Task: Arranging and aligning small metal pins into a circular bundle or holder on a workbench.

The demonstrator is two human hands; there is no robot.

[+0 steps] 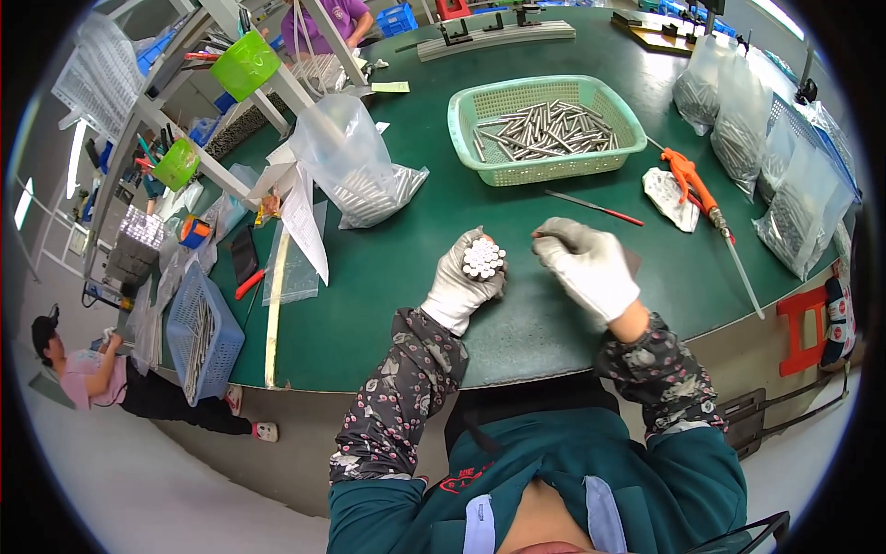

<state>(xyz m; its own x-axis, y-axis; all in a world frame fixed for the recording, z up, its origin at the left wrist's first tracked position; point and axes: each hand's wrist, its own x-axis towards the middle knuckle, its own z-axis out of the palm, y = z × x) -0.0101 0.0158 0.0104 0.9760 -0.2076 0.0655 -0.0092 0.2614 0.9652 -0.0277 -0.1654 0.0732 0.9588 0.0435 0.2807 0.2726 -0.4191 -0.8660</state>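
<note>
My left hand [460,279], in a whitish glove, is wrapped round a bundle of slim metal rods [484,259], whose round ends point up. To its right and a little above the table, my right hand [589,269] is gloved too, with fingers curled and the thumb and fingertips close together; whether they pinch something small I cannot make out. Beyond my hands stands a pale green plastic basket [544,174] with many loose metal rods [554,129] in it. A thin file-like tool [600,209] with a red handle lies between the basket and my right hand.
At right lie an orange air gun [690,180] and a crumpled white cloth [671,198], near bags of metal parts [741,125]. Left are another bag [355,175], papers [303,222] and a blue basket [205,337] at the edge. Two other people are farther off.
</note>
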